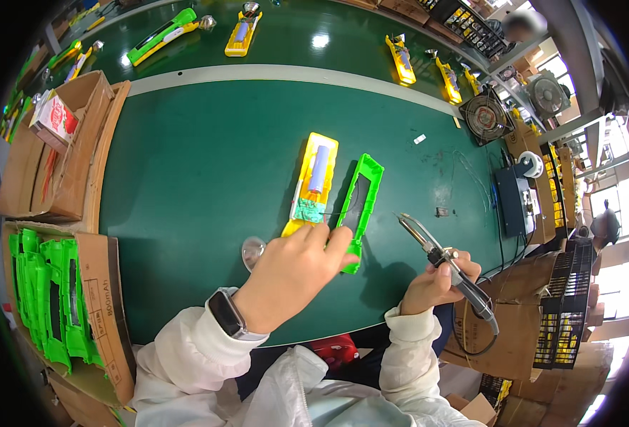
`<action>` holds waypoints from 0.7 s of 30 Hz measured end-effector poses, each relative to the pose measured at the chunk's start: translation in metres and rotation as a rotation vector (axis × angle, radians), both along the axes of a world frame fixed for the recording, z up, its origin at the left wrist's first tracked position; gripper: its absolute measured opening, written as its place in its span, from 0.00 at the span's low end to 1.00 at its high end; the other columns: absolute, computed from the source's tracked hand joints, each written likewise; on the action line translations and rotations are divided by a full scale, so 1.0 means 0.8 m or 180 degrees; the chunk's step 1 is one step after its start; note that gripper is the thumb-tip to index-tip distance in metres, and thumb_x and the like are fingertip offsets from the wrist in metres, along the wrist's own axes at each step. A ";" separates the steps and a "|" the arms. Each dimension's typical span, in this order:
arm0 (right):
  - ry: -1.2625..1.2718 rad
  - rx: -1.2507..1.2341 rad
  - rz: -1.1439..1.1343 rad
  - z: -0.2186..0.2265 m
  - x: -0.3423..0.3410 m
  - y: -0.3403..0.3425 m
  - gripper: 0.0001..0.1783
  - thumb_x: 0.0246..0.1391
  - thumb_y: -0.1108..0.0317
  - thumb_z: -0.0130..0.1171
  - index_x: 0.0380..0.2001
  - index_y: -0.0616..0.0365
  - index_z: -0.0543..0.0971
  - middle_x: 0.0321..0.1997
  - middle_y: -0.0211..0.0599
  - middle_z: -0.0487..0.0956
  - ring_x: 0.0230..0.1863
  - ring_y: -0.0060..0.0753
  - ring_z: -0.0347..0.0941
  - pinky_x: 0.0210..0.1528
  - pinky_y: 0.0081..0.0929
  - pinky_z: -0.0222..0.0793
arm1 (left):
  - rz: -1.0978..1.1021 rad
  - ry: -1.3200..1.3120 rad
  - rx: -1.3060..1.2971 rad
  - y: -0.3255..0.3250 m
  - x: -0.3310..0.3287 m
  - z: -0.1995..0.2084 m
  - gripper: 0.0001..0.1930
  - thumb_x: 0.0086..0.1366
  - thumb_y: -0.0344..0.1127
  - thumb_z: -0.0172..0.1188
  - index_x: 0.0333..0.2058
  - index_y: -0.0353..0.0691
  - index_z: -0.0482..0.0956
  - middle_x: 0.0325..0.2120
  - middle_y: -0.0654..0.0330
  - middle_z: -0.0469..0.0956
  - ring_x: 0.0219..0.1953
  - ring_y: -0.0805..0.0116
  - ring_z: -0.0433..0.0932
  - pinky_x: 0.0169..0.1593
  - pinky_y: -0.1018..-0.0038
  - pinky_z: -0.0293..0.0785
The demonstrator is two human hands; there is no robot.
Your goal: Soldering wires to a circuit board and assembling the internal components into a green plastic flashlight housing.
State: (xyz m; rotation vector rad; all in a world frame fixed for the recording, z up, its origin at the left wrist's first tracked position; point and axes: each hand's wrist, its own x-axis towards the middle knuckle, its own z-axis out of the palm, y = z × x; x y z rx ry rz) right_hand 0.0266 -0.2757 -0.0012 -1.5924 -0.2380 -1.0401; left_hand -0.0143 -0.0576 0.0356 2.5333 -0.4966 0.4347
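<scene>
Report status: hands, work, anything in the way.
Right hand holding soldering iron, tip touching neither casing. Green casing beside yellow casing. Left hand partly hiding yellow casing's near end.

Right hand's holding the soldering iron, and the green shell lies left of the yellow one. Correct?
Not quite: the head view shows the green shell to the right of the yellow one. The right hand does hold the soldering iron.

There are two bare hands, one left hand (293, 265) and one right hand (439, 285); one wristwatch (224, 313); one soldering iron (435, 254), right; centrally, one yellow casing (333, 158), one purple battery (319, 169), one circuit board (309, 210), one green frame (372, 196); far right, two fans (485, 115) (547, 95).
</scene>
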 end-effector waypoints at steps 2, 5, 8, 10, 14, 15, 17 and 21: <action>0.0054 0.0085 -0.0129 0.001 0.000 0.001 0.15 0.49 0.59 0.56 0.30 0.56 0.64 0.25 0.34 0.65 0.21 0.20 0.57 0.21 0.17 0.52 | -0.0226 -0.0133 0.0072 0.000 -0.001 -0.002 0.15 0.57 0.41 0.69 0.36 0.39 0.75 0.26 0.59 0.76 0.27 0.64 0.79 0.27 0.70 0.75; 0.0149 0.0251 -0.0074 0.004 -0.001 0.004 0.13 0.50 0.61 0.55 0.31 0.56 0.65 0.26 0.34 0.65 0.21 0.21 0.58 0.23 0.18 0.53 | -0.0593 -0.0303 0.0051 0.006 0.001 -0.003 0.13 0.57 0.40 0.67 0.36 0.39 0.78 0.26 0.61 0.76 0.28 0.68 0.78 0.27 0.73 0.76; 0.0154 0.0332 -0.0102 0.006 -0.002 0.009 0.13 0.50 0.62 0.55 0.33 0.56 0.65 0.28 0.34 0.65 0.23 0.22 0.59 0.25 0.19 0.54 | -0.0762 -0.0586 0.0086 0.012 0.008 -0.001 0.10 0.57 0.37 0.65 0.35 0.40 0.79 0.28 0.64 0.76 0.35 0.72 0.78 0.32 0.74 0.77; 0.0171 0.0347 -0.0142 0.007 -0.001 0.010 0.13 0.51 0.62 0.56 0.34 0.56 0.66 0.29 0.34 0.65 0.24 0.23 0.59 0.26 0.20 0.55 | -0.0762 -0.0686 0.0137 0.015 0.015 0.000 0.11 0.54 0.34 0.66 0.36 0.40 0.82 0.37 0.65 0.80 0.40 0.70 0.78 0.40 0.71 0.77; 0.0197 0.0361 -0.0088 0.006 -0.001 0.008 0.13 0.51 0.64 0.58 0.35 0.56 0.67 0.30 0.34 0.67 0.25 0.23 0.61 0.26 0.20 0.57 | -0.1087 -0.0576 0.0364 0.016 0.022 -0.004 0.11 0.53 0.30 0.62 0.38 0.40 0.82 0.43 0.65 0.80 0.48 0.68 0.77 0.52 0.67 0.73; 0.0205 0.0390 -0.0032 0.005 -0.001 0.006 0.15 0.51 0.64 0.61 0.36 0.56 0.67 0.31 0.36 0.68 0.24 0.22 0.63 0.25 0.19 0.60 | -0.1147 -0.0490 0.0361 0.015 0.021 -0.006 0.11 0.54 0.29 0.62 0.38 0.40 0.82 0.44 0.64 0.80 0.48 0.67 0.77 0.53 0.67 0.72; 0.0204 0.0416 0.0029 0.004 -0.001 0.004 0.16 0.51 0.64 0.63 0.36 0.56 0.67 0.31 0.37 0.69 0.23 0.22 0.64 0.25 0.19 0.62 | -0.1198 -0.0445 0.0355 0.013 0.018 -0.009 0.12 0.54 0.29 0.61 0.39 0.40 0.82 0.46 0.63 0.79 0.48 0.66 0.77 0.54 0.67 0.72; 0.0205 0.0366 0.0009 0.001 -0.001 0.004 0.17 0.52 0.62 0.63 0.36 0.57 0.67 0.31 0.38 0.70 0.23 0.22 0.65 0.24 0.19 0.63 | -0.1128 -0.0544 0.0366 0.007 0.012 -0.012 0.13 0.54 0.29 0.60 0.39 0.40 0.81 0.47 0.61 0.79 0.47 0.66 0.77 0.53 0.67 0.74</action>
